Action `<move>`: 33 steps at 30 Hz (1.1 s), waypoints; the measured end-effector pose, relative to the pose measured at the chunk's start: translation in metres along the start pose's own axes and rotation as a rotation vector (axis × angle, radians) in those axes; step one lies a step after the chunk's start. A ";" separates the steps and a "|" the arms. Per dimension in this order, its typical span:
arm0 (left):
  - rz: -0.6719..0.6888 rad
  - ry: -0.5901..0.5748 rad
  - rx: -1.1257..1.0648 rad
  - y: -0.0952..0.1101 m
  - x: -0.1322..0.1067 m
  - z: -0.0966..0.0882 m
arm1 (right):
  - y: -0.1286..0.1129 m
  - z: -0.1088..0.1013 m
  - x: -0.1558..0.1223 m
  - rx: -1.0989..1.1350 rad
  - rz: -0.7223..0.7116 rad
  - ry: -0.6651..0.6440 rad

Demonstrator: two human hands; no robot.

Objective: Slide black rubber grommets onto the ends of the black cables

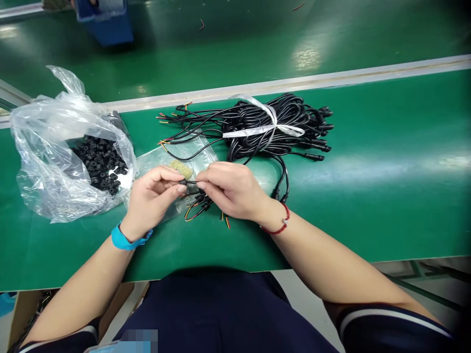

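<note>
The green table [375, 201] was the biggest thing, and it stretched in front of you from side to side. On your left sat a big clear bag [42, 166], its mouth open, with lots of little black rings [96, 162] inside. Near the middle lay a fat bundle of black cables [250, 117], tied with a white strip [250, 131]. A flat clear bag [149, 164] lay between those 2, partly under your hands.

Your right hand [233, 189] pinched a thin black cable [191, 182] between finger and thumb. Your left hand [149, 196] pinched a small black piece [183, 182] at the cable's left end. Your 2 hands were close together, above the flat bag. You wore a blue band [127, 240] on your left wrist and a red bracelet [286, 220] on your right. A yellow sponge [182, 169] lay on the flat bag, just behind your fingers. The small black piece was partly hidden, so I could not tell if it was on the cable.
</note>
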State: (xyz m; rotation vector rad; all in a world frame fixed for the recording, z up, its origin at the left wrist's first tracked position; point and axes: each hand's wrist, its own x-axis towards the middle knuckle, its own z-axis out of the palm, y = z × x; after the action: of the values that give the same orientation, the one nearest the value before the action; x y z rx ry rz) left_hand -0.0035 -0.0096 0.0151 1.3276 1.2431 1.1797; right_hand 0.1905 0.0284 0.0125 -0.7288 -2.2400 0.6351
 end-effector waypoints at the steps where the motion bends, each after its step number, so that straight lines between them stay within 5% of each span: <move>1: 0.036 -0.005 0.014 0.000 0.000 0.001 | -0.001 -0.001 0.001 0.068 0.037 0.007; 12: 0.322 -0.131 0.243 -0.003 0.003 -0.006 | -0.002 -0.007 0.002 0.327 0.211 -0.049; 21: -0.316 -0.263 -0.169 0.001 0.004 -0.004 | 0.000 0.000 -0.001 -0.054 -0.052 -0.008; 24: -0.427 -0.277 -0.276 0.002 0.004 -0.004 | 0.001 0.002 -0.002 -0.105 -0.089 -0.007; 33: 0.010 -0.199 -0.010 -0.002 0.000 0.000 | -0.001 -0.004 -0.001 0.230 0.139 -0.077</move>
State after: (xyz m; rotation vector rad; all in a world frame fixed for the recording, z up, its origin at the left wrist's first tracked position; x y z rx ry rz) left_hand -0.0034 -0.0099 0.0135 1.4091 1.0869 1.0315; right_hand 0.1941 0.0279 0.0155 -0.7581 -2.1509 0.9861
